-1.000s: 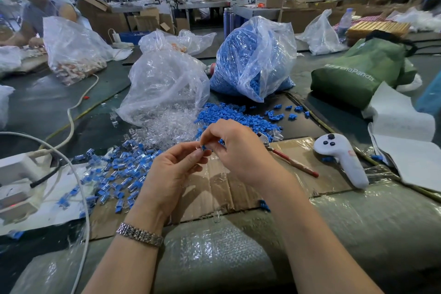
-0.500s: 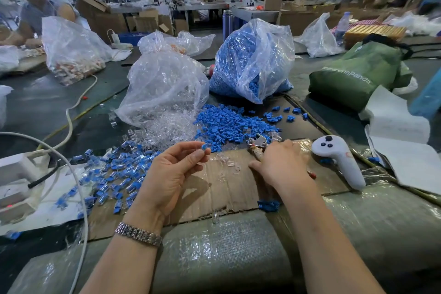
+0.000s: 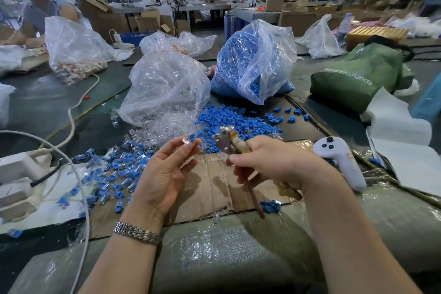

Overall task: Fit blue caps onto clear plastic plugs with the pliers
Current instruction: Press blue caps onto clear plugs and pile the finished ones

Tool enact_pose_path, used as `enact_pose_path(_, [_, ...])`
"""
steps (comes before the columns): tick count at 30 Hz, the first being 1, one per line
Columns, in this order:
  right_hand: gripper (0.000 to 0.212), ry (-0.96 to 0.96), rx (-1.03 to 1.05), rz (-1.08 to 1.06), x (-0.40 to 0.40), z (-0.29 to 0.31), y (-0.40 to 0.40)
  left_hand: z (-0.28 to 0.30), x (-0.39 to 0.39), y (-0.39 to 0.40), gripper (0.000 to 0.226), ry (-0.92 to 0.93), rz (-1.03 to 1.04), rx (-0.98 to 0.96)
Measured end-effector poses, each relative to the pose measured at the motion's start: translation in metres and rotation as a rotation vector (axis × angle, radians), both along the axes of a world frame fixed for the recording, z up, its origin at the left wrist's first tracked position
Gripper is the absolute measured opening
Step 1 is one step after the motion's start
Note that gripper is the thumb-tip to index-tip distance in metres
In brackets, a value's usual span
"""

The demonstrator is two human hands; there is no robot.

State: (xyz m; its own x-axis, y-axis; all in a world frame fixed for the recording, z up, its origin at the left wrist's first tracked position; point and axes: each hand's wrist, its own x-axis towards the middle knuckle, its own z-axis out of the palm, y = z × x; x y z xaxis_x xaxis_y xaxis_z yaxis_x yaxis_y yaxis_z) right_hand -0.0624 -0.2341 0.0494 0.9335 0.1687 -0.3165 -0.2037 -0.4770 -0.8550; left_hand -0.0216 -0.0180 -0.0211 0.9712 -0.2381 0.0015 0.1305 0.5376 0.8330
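**Risk note: capped plug held at fingertips, pliers raised beside it**

The left hand (image 3: 164, 174), at centre frame, pinches a clear plug (image 3: 186, 140) with a blue cap (image 3: 192, 137) sitting on it between thumb and fingertips; whether the cap is fully seated cannot be told at this size; the right hand (image 3: 274, 162) is wrapped round the handles of the pliers (image 3: 225, 141), whose metal head points up and left, near the plug but apart from it; the jaw opening is not readable from this angle.

Judged hazards: the plug is small, smooth and held only at its end, so a light knock from the plier head would likely flick it out of the pinch and into the loose parts below; if the jaws close off-centre, the cap may go on crooked or the clear body may crack; the left fingers (image 3: 191, 148) lie just beside the point of squeeze and are exposed to a nip; one red handle (image 3: 253, 196) hangs free below the right palm, so the grip may slip under load.

A dropped piece would be hard to recover; finished capped plugs (image 3: 114, 174) lie scattered at lower left on the bench (image 3: 214, 258); loose blue caps (image 3: 229, 119) and clear plugs (image 3: 167, 126) are heaped just above the hands.
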Motion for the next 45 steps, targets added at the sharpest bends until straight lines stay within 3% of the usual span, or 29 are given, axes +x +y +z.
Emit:
enact_pose_path(9, [0.017,-0.015,-0.014,0.109,-0.010,0.000,0.036,-0.004,0.002,0.000,0.014,-0.047,-0.019,0.024])
enact_pose_path(13, [0.017,-0.012,-0.013,0.107,-0.009,-0.004,0.037,-0.006,0.002,0.001,0.042,-0.089,0.011,0.183])
enact_pose_path(22, [0.032,0.015,-0.030,0.066,-0.011,-0.020,0.040,-0.008,-0.004,-0.005,0.025,-0.237,0.123,0.492])
enact_pose_path(28, [0.038,-0.107,-0.198,-0.044,-0.011,-0.036,0.053,-0.008,-0.004,-0.007,0.012,-0.228,0.154,0.557])
enact_pose_path(34, [0.036,-0.025,-0.089,-0.008,-0.019,-0.022,0.050,-0.008,-0.006,-0.007,0.013,-0.274,0.188,0.645])
enact_pose_path(37, [0.032,-0.006,-0.075,0.008,-0.022,-0.008,0.039,-0.005,-0.006,-0.005,0.009,-0.275,0.334,0.638])
enact_pose_path(39, [0.031,-0.093,-0.182,-0.064,-0.016,0.000,0.027,-0.005,-0.005,-0.001,0.009,-0.293,0.539,0.730])
enact_pose_path(42, [0.025,-0.224,-0.497,-0.212,0.001,0.002,0.006,-0.006,-0.004,0.001,0.010,-0.287,0.785,0.949])
enact_pose_path(45, [0.024,-0.171,-0.688,-0.320,0.017,-0.012,-0.010,-0.009,-0.001,0.001,0.018,-0.263,0.892,1.212])
